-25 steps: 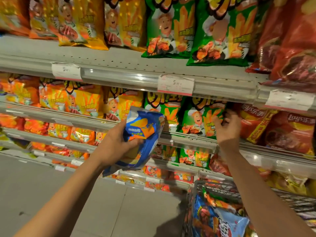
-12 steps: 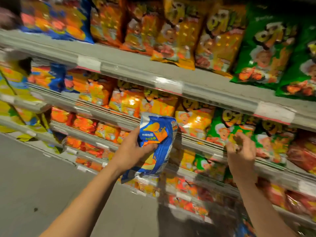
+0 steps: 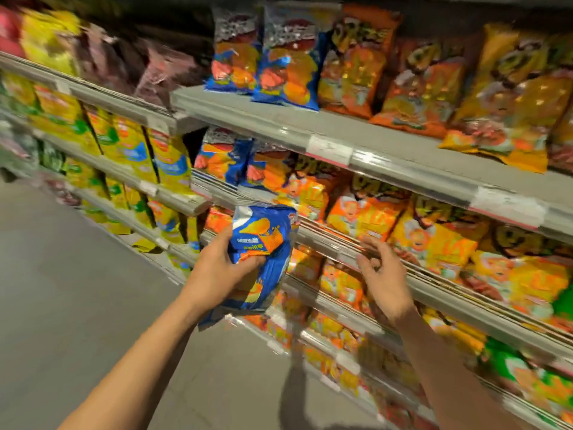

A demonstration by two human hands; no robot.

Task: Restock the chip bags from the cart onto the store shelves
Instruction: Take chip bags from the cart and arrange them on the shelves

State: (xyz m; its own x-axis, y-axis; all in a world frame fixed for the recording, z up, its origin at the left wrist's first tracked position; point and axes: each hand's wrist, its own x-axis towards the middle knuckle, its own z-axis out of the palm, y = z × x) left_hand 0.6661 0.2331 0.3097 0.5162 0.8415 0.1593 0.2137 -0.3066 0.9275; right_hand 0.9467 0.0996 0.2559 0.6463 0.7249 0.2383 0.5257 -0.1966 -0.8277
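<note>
My left hand (image 3: 217,271) grips a blue chip bag (image 3: 263,252) with an orange chip picture, held in front of the shelves at mid height. My right hand (image 3: 383,274) hovers empty with relaxed, slightly bent fingers just in front of the edge of a shelf (image 3: 434,290) of orange bags. Matching blue bags (image 3: 285,69) stand on the upper shelf (image 3: 310,131), and more blue bags (image 3: 229,159) sit one shelf down, just above the held bag. The cart is out of view.
Orange and yellow-orange bags (image 3: 434,79) fill the shelves to the right. Yellow bags (image 3: 130,147) and dark bags (image 3: 161,72) fill the shelving unit to the left. Green bags (image 3: 511,373) lie low right. Grey floor (image 3: 77,290) stretches to the left.
The view has swung left along the aisle, bringing the blue bags on the shelves into sight. My right hand has come off the green bags and hangs free. The left hand still holds the blue bag.
</note>
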